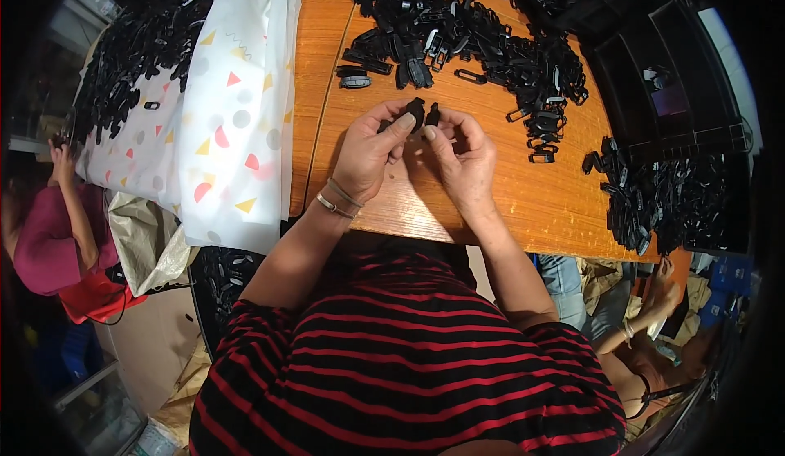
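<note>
Upper centre of frame: left hand (368, 145) pinching a dark piece (416, 113), thumb against fingers; right hand (468, 155) pinching a second piece (432, 116) just beside it. Both look light, stiff, perhaps slick; best held by side edges. Heap of black parts (409, 27) above

The left part (416, 113), black, small and chunky, stands roughly upright, its top end narrower, pinched in the left hand (370, 147). The right part (432, 115), also black but slimmer, points upward in the right hand (468, 154), just beside it. Both are partly hidden, above the tabletop (540, 203).
</note>
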`<state>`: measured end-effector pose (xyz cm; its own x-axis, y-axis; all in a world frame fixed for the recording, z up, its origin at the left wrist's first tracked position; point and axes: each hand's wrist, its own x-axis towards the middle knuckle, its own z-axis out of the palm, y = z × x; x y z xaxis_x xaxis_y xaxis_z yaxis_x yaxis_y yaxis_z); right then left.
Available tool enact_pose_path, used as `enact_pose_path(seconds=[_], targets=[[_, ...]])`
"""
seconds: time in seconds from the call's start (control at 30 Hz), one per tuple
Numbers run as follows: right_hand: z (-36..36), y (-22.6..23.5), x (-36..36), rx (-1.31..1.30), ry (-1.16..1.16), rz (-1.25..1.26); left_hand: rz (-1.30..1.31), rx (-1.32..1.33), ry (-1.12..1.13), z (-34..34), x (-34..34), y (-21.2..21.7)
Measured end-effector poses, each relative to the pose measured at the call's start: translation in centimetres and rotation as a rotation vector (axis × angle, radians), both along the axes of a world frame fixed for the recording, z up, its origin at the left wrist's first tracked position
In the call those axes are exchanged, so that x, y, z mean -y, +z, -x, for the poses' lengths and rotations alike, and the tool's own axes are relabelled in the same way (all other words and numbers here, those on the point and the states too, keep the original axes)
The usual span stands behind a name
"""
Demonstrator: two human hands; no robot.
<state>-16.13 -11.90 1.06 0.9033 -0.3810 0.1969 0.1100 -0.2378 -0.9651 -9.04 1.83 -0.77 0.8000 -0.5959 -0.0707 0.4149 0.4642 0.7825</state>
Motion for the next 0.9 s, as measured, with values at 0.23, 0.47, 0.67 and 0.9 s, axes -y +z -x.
enact_pose_path(seconds=[0.23, 0.47, 0.67, 0.9], targets=[[0.0, 1.7, -0.3, 0.104, -0.013, 0.252, -0.083, 0.099, 0.032, 0.0, -0.2, 0.6], [-0.2, 1.7, 0.2, 0.066, 0.018, 0.443, -0.134, 0.145, 0.045, 0.0, -0.3, 0.3], [0.3, 0.7, -0.5, 0.117, -0.059, 0.631, -0.17, 0.183, 0.045, 1.2, 0.1, -0.3], [0.9, 0.4, -1.7, 0.132, -0.137, 0.617, -0.18, 0.224, -0.029, 1.0, 0.0, 0.8]])
